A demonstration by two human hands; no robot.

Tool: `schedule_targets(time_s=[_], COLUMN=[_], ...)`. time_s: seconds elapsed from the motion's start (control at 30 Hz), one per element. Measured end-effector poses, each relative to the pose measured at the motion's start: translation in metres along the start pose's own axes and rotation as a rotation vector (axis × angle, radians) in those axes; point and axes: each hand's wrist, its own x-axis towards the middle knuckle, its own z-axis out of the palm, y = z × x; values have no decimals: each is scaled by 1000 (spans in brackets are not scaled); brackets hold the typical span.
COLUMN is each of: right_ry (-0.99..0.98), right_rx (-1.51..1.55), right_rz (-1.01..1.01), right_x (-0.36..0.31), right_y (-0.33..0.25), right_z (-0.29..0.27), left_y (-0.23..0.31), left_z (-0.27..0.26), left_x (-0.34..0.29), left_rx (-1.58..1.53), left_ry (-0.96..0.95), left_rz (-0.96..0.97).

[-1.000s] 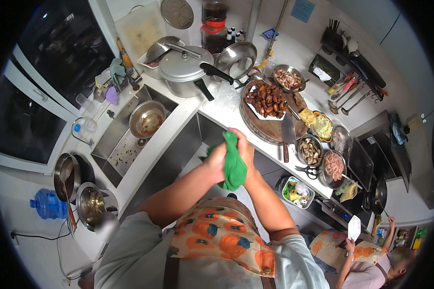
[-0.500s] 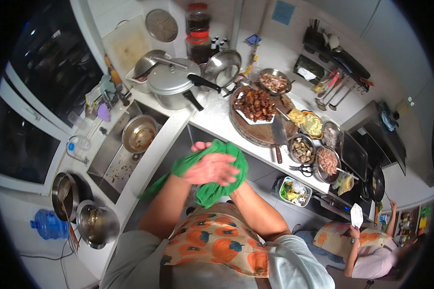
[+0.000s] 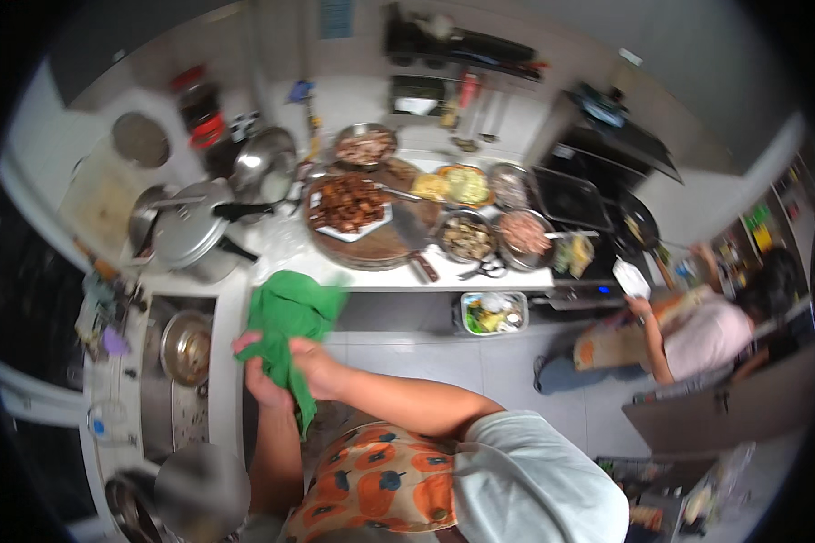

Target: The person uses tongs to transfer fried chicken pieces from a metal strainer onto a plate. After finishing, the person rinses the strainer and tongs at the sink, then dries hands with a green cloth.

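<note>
A green cloth (image 3: 292, 309) hangs bunched between my two hands in front of the counter edge, its lower end trailing down between my wrists. My left hand (image 3: 264, 382) is closed on the left side of the cloth, partly covered by it. From the right, my right hand (image 3: 321, 369) grips the cloth too, fingers wrapped in its folds and slightly blurred. Just beyond the cloth, on the white counter, lies a round wooden chopping board (image 3: 385, 253). It carries a white plate of browned meat pieces (image 3: 349, 204) and a cleaver (image 3: 417, 237).
A pressure cooker (image 3: 190, 233) stands at the counter corner, beside the sink holding a metal bowl (image 3: 186, 347). Bowls of mushrooms (image 3: 466, 237) and raw meat (image 3: 522, 235) sit right of the board. Below is a scrap bin (image 3: 494, 313). A co-worker (image 3: 697, 335) holds a white dish near the wok (image 3: 638, 223).
My view has swung to the right. The cloth, earlier wrapped about my crossed hands, now hangs from both hands. The co-worker still holds the white dish.
</note>
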Motion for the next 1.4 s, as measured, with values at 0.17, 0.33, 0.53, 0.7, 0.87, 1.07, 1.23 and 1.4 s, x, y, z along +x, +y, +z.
schedule_targets(time_s=[0.17, 0.33, 0.53, 0.7, 0.87, 1.07, 1.23, 1.4], right_ry=[0, 483, 732, 1029, 955, 35, 318, 112], right_rx=[-455, -1383, -1229, -1111, -1281, -497, -1082, -1167], right_rz=[-169, -558, -97, 249, 630, -128, 190, 31], right_x=[-7, -52, -88, -115, -174, -148, -137, -102], right_y=[2, -27, -4, -22, -78, -34, -42, -39], right_z=[0, -47, -70, -117, -158, -134, -192, -148], left_y=[-86, -94, -67, -83, -85, -74, -21, 5], left_z=[-12, 18, 67, 97, 102, 116, 127, 150], left_x=[1, 21, 11, 8, 21, 65, 76, 82], left_rx=[-375, -338, 12, 269, 986, 1185, 1936, 1561], left_ry=[-285, -339, -62, -87, -627, -915, -1124, -994], left_rz=[268, -51, -931, -1321, -1084, -1180, -785, -786])
